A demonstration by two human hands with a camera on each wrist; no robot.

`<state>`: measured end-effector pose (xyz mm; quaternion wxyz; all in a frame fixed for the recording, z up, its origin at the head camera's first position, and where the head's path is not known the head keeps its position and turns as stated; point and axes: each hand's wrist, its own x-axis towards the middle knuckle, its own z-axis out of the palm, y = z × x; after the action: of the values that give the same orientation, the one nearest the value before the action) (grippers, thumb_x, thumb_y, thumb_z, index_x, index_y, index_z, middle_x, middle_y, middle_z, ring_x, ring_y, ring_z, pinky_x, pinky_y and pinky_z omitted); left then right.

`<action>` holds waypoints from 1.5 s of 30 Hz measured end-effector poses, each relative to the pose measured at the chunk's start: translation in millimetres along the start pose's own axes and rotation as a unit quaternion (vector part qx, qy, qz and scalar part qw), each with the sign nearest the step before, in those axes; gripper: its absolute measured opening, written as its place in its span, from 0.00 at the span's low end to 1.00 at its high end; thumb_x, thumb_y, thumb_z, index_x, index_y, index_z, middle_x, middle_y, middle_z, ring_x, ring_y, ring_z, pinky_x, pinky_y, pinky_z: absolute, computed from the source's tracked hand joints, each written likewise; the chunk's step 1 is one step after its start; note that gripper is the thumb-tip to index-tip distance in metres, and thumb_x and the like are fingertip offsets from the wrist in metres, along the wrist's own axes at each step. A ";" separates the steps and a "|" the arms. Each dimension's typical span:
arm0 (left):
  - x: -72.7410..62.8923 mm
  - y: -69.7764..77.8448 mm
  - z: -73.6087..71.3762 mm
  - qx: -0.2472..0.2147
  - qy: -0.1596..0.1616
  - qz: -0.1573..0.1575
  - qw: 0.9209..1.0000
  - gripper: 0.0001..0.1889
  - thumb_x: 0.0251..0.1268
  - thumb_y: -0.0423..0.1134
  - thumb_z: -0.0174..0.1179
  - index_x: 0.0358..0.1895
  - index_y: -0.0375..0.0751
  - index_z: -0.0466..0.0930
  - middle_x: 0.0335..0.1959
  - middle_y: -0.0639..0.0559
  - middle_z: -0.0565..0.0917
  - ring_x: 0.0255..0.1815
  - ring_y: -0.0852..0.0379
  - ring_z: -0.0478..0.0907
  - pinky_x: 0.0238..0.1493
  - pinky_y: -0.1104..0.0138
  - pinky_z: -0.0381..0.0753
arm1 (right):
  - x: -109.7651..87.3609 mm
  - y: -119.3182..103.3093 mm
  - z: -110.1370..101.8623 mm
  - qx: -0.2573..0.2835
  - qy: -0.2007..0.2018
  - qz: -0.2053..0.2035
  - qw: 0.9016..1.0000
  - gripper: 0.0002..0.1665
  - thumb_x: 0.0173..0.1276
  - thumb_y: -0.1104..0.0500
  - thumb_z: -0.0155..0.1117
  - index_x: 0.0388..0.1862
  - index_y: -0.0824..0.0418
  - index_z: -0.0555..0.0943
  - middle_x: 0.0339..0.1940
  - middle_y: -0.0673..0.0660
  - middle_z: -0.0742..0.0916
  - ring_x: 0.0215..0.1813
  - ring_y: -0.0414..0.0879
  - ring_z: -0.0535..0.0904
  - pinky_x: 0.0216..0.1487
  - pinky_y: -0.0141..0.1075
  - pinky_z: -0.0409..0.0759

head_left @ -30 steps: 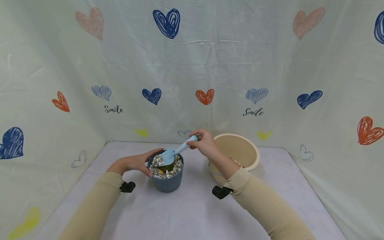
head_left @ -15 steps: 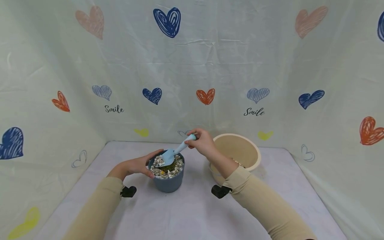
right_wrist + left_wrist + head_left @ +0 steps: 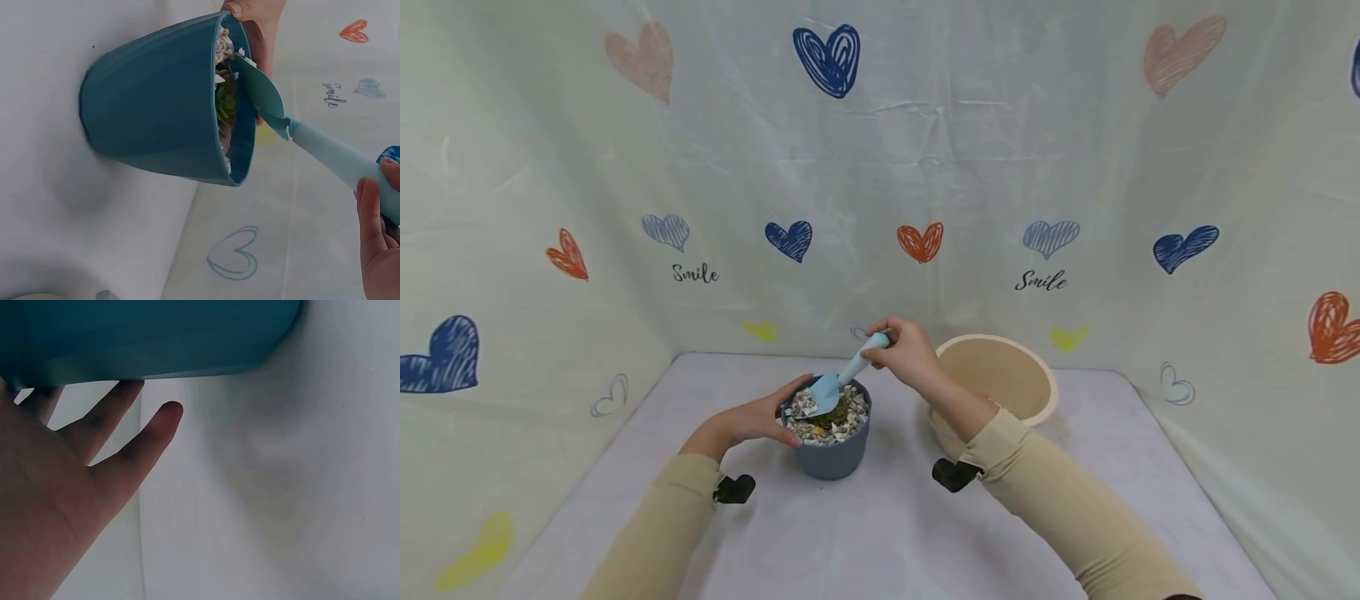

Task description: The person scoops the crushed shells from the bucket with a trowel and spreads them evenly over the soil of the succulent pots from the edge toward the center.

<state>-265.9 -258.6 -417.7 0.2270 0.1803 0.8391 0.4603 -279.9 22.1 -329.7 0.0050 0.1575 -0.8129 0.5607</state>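
Observation:
A blue pot (image 3: 833,454) stands on the white table, filled with pale pebbles (image 3: 808,404) around a small green succulent (image 3: 226,100). My left hand (image 3: 765,418) cups the pot's left side, thumb over the rim and fingers round the wall (image 3: 134,440). My right hand (image 3: 904,354) grips the handle of a light blue trowel (image 3: 850,372). Its blade (image 3: 259,94) rests tip-down on the pebbles inside the pot. The pot's base and part of the plant are hidden behind the rim.
A beige bowl (image 3: 1041,392) stands right of the pot, partly behind my right forearm (image 3: 1045,492). A heart-printed cloth (image 3: 880,167) walls in the table at the back and on both sides. The table front (image 3: 865,542) lies bare.
The trowel handle has tipped slightly more upright while the blade stays in the pot. The left hand keeps its hold; the view has shifted a little to the left.

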 end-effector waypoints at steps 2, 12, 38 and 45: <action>-0.7 -0.1 2.6 -0.001 0.007 -0.004 1.000 0.63 0.48 0.43 0.76 0.80 0.50 0.35 0.78 0.37 0.37 0.76 0.32 0.33 0.68 0.34 0.43 | -0.4 -1.6 -0.1 -0.011 -0.003 -0.006 1.000 0.14 0.61 0.66 0.71 0.47 0.63 0.82 0.30 0.58 0.86 0.29 0.46 0.83 0.30 0.35 0.81; -3.1 0.5 13.4 -0.028 0.039 -0.019 0.999 0.63 0.49 0.41 0.76 0.80 0.52 0.35 0.79 0.37 0.38 0.76 0.33 0.34 0.68 0.35 0.43 | -0.8 -5.3 -0.6 -0.037 -0.004 -0.030 0.999 0.14 0.61 0.65 0.71 0.46 0.62 0.83 0.29 0.56 0.86 0.28 0.46 0.82 0.27 0.34 0.77; -7.6 12.1 38.9 -0.037 0.112 -0.073 0.990 0.64 0.49 0.42 0.77 0.80 0.50 0.33 0.78 0.33 0.40 0.75 0.30 0.37 0.67 0.34 0.49 | -7.3 -13.1 -6.0 -0.066 -0.011 -0.044 0.997 0.13 0.62 0.64 0.71 0.46 0.60 0.83 0.27 0.54 0.85 0.28 0.47 0.79 0.28 0.35 0.77; -7.8 14.8 44.3 -0.036 0.136 -0.082 0.987 0.63 0.48 0.42 0.77 0.80 0.49 0.35 0.77 0.32 0.42 0.75 0.30 0.39 0.67 0.35 0.51 | -8.5 -16.7 -7.9 -0.073 -0.013 -0.058 0.996 0.13 0.62 0.64 0.71 0.46 0.60 0.83 0.30 0.54 0.85 0.30 0.46 0.80 0.31 0.35 0.79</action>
<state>-233.8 -224.4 -424.3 0.1542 0.0379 0.8569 0.4904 -268.8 26.1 -313.2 0.0382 0.2112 -0.8411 0.4964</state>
